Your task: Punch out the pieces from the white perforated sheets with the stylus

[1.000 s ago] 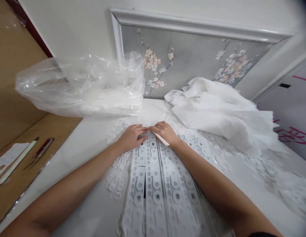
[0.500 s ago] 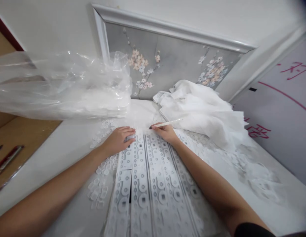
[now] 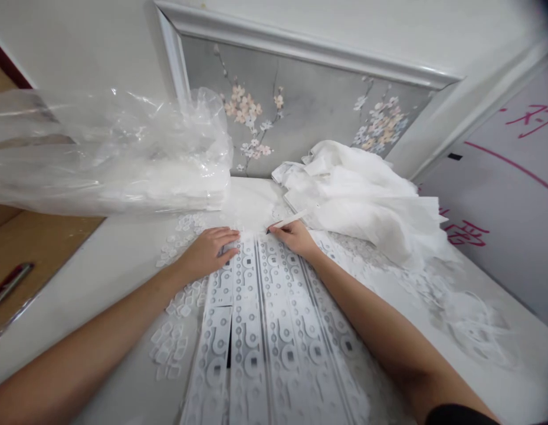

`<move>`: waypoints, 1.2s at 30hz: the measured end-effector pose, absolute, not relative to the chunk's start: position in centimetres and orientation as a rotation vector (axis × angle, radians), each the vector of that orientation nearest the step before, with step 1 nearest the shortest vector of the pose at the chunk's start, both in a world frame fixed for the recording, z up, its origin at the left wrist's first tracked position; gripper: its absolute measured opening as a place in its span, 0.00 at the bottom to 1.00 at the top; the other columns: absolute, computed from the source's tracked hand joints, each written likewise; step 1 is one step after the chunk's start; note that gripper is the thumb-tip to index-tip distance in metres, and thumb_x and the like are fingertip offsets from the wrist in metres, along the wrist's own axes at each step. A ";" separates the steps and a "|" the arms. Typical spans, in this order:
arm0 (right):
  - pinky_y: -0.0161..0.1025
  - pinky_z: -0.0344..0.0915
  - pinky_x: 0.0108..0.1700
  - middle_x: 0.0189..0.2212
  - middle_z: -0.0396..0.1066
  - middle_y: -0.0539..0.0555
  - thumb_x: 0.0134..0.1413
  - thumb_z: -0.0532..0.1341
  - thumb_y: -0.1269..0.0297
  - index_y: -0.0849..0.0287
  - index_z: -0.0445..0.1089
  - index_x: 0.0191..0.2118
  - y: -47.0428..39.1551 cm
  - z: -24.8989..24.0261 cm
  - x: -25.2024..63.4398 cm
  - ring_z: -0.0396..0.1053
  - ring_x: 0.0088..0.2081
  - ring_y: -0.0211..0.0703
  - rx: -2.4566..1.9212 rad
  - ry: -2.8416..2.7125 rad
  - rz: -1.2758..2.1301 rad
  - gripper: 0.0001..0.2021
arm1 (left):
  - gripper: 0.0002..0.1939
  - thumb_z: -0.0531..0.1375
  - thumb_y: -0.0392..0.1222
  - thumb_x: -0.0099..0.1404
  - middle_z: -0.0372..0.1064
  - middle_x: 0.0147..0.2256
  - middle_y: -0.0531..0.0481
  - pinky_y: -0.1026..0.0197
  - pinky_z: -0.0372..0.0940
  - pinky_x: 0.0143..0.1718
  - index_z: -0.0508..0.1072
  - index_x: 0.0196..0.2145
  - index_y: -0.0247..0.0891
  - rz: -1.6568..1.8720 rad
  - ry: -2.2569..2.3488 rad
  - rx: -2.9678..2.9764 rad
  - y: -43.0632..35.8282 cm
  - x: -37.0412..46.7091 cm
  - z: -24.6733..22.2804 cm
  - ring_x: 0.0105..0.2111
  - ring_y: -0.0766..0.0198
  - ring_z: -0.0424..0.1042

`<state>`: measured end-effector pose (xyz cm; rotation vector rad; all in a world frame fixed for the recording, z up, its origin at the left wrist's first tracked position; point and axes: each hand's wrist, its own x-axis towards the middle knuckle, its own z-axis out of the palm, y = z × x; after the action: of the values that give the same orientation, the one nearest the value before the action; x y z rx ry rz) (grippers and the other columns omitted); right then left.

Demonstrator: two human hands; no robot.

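Long white die-cut sheets (image 3: pixel 247 330), with rows of round, curved and square cut-outs, stretch away from me on the table. Flat on their far left part rests my left hand (image 3: pixel 214 251), fingers stretched out and holding nothing. My right hand (image 3: pixel 295 236) is closed around a slim white pen-like tool (image 3: pixel 291 219). The tool's dark tip points left and down at the far end of the sheets; whether it touches them I cannot tell. Small clear square pieces (image 3: pixel 170 348) lie scattered left of the sheets.
A clear plastic bag (image 3: pixel 167 153) of white stacked material stands at the back left. Crumpled white sheets (image 3: pixel 353 189) pile up at the back right, with thin scraps (image 3: pixel 472 324) nearer me. Behind is a framed flower picture (image 3: pixel 300 112); cardboard (image 3: pixel 56 248) lies left.
The white tool has tilted slightly in my right hand, its upper end drawing back toward the fingers. My left hand stays flat on the sheets. The view has shifted a little.
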<state>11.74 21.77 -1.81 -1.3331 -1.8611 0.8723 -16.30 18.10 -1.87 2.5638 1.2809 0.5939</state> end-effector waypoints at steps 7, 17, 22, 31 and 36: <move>0.38 0.65 0.31 0.26 0.75 0.52 0.56 0.59 0.51 0.60 0.78 0.35 22.0 -2.3 11.8 0.70 0.30 0.45 -1.258 -1.944 0.800 0.17 | 0.25 0.52 0.56 0.69 0.67 0.57 0.48 0.45 0.55 0.62 0.69 0.57 0.41 0.595 1.274 2.572 18.2 -16.3 -2.0 0.59 0.52 0.62; 0.47 0.58 0.53 0.44 0.76 0.55 0.66 0.53 0.64 0.53 0.73 0.49 21.6 -1.2 12.8 0.67 0.51 0.48 -0.841 -2.576 0.074 0.14 | 0.26 0.51 0.57 0.69 0.67 0.57 0.48 0.45 0.55 0.62 0.70 0.57 0.42 0.601 1.270 2.570 18.2 -16.3 -2.0 0.59 0.51 0.62; 0.45 0.58 0.48 0.41 0.74 0.59 0.66 0.52 0.63 0.59 0.70 0.52 21.5 -0.7 12.7 0.66 0.45 0.50 -0.771 -2.665 -0.020 0.16 | 0.26 0.51 0.57 0.69 0.67 0.57 0.48 0.45 0.55 0.62 0.69 0.57 0.42 0.589 1.271 2.570 18.3 -16.4 -2.1 0.59 0.51 0.62; 0.45 0.60 0.48 0.37 0.76 0.56 0.66 0.50 0.63 0.57 0.73 0.48 21.4 -1.0 11.7 0.68 0.42 0.48 -1.055 -2.368 0.127 0.15 | 0.26 0.51 0.57 0.69 0.67 0.57 0.48 0.45 0.55 0.62 0.69 0.57 0.41 0.587 1.267 2.588 18.3 -16.4 -2.2 0.59 0.51 0.62; 0.42 0.67 0.45 0.40 0.77 0.54 0.62 0.55 0.56 0.58 0.76 0.39 22.2 -0.8 13.2 0.73 0.43 0.48 -1.191 -1.974 0.576 0.15 | 0.27 0.50 0.58 0.69 0.66 0.58 0.48 0.45 0.55 0.62 0.69 0.58 0.41 0.565 1.285 2.581 18.2 -16.4 -2.1 0.60 0.52 0.61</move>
<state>13.19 22.17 -0.79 -1.1910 -1.9739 0.5765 -16.39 18.20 -2.06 2.5807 1.2847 0.5647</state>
